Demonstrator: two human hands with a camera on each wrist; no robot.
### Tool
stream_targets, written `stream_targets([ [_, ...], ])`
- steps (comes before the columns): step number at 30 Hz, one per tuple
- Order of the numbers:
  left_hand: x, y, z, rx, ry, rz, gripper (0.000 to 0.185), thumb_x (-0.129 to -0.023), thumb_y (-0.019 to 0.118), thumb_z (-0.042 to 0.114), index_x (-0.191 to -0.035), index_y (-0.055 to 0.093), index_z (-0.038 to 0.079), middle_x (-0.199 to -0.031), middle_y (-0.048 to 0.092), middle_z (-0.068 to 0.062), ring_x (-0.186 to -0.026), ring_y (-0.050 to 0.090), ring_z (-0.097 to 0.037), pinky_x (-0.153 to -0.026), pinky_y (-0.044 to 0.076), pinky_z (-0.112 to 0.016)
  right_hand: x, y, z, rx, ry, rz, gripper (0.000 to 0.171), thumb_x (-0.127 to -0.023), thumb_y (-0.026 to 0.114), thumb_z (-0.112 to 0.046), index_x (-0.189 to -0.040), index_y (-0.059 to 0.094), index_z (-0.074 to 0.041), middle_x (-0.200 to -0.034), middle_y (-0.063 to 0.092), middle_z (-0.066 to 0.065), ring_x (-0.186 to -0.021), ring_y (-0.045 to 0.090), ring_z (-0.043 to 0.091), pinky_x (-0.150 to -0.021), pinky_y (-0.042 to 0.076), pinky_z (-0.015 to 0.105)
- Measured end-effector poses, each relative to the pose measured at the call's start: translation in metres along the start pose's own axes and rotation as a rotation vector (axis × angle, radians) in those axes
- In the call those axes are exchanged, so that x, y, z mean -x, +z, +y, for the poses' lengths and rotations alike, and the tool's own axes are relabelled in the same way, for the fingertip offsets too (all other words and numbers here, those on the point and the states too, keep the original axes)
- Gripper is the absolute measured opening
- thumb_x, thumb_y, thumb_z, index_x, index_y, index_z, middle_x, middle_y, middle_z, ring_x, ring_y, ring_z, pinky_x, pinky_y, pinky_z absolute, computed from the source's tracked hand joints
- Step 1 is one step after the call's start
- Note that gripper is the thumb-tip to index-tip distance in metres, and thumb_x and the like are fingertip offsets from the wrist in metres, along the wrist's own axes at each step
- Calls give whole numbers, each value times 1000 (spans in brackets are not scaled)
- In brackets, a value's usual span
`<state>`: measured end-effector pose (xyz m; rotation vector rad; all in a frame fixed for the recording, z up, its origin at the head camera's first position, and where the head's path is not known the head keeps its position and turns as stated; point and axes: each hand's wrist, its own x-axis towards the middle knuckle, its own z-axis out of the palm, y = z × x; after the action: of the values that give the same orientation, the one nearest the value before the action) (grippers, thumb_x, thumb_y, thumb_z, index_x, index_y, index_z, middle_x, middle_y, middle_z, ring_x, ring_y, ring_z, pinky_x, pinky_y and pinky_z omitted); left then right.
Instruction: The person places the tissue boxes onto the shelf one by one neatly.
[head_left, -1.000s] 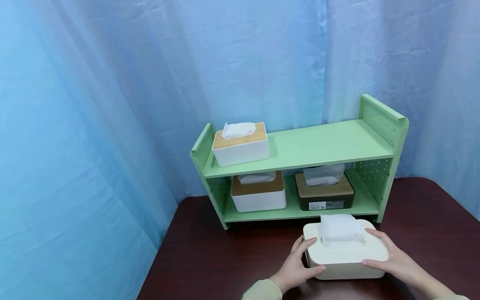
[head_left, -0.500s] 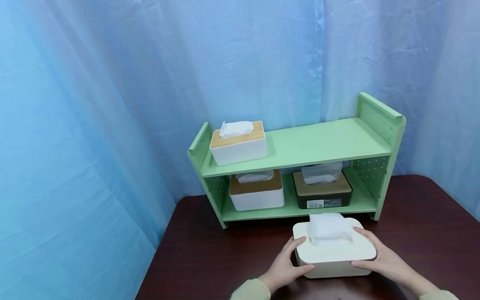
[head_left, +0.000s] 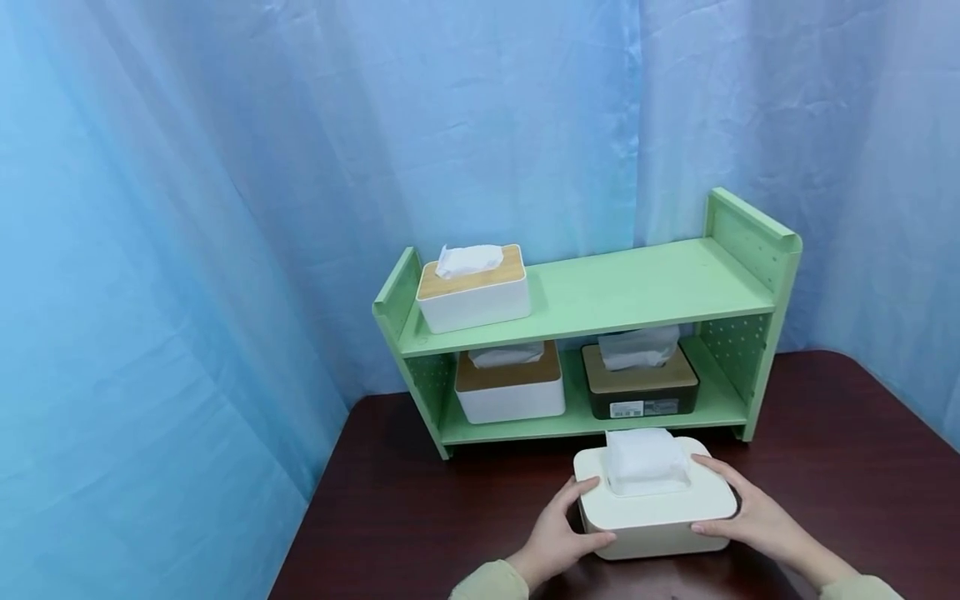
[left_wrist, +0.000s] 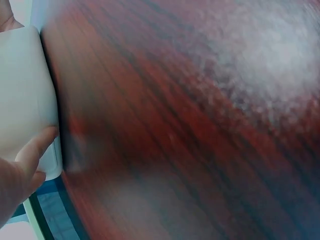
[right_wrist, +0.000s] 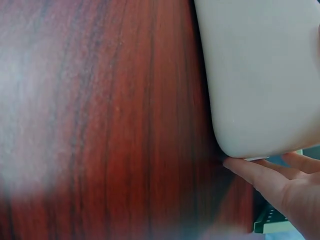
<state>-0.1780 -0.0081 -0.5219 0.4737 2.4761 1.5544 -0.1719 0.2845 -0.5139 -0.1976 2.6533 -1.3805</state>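
Note:
A cream tissue box (head_left: 637, 510) with a white tissue (head_left: 647, 462) standing up from its slot sits on the dark table in front of the shelf. My left hand (head_left: 551, 537) grips its left end, thumb along the front and index finger over the lid's edge. At the opposite end my right hand (head_left: 761, 518) holds it, the thumb at the front corner and the other fingers toward the back. The left wrist view shows the box's pale wall (left_wrist: 25, 85) with the left hand's fingers (left_wrist: 37, 150) against it. In the right wrist view, fingers (right_wrist: 260, 177) touch its rounded corner.
Behind the box stands a green two-tier shelf (head_left: 637, 283). A white tissue box with a wooden lid (head_left: 476, 304) sits on top at left, and a similar one (head_left: 513, 400) below it. A black tissue box (head_left: 645, 398) stands lower right. Blue curtains (head_left: 487, 108) hang behind.
Both hands have moved left together with the cream tissue box, which sits farther left in front of the shelf. Their hold looks the same. The head view has shifted slightly.

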Motion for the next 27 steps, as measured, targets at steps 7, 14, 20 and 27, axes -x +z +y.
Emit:
stream_targets([
  [7, 2, -1, 1, 41, 12, -3, 65, -76, 80, 17, -134, 52, 28, -148, 41, -8, -141, 25, -36, -109, 31, -49, 1, 1, -2, -18, -41, 24, 90, -77, 78, -26, -148, 27, -5, -148, 20, 35, -130, 27, 51, -92, 35, 62],
  [14, 3, -7, 13, 89, 51, 3, 67, -75, 80, 10, -135, 52, 22, -151, 31, -18, -141, 21, -40, -97, 46, -32, 3, -2, -11, -9, -90, 78, 91, -75, 80, -23, -148, 28, -7, -148, 24, 33, -126, 30, 48, -90, 35, 61],
  [20, 5, -16, 26, 183, 47, -27, 67, -77, 77, 4, -136, 51, 18, -155, 15, -26, -141, 18, -42, -72, 53, -19, 4, -6, -24, 1, -130, 120, 92, -73, 81, -21, -148, 29, -9, -148, 27, 31, -124, 32, 46, -91, 35, 59],
  [27, 8, -29, 41, 200, 87, -49, 69, -77, 76, 2, -139, 48, 17, -156, 9, -23, -141, 21, -41, -77, 54, -23, 10, -12, -39, 45, -171, 163, 91, -72, 82, -25, -148, 32, -17, -147, 32, 23, -120, 32, -6, -86, 36, 23],
])
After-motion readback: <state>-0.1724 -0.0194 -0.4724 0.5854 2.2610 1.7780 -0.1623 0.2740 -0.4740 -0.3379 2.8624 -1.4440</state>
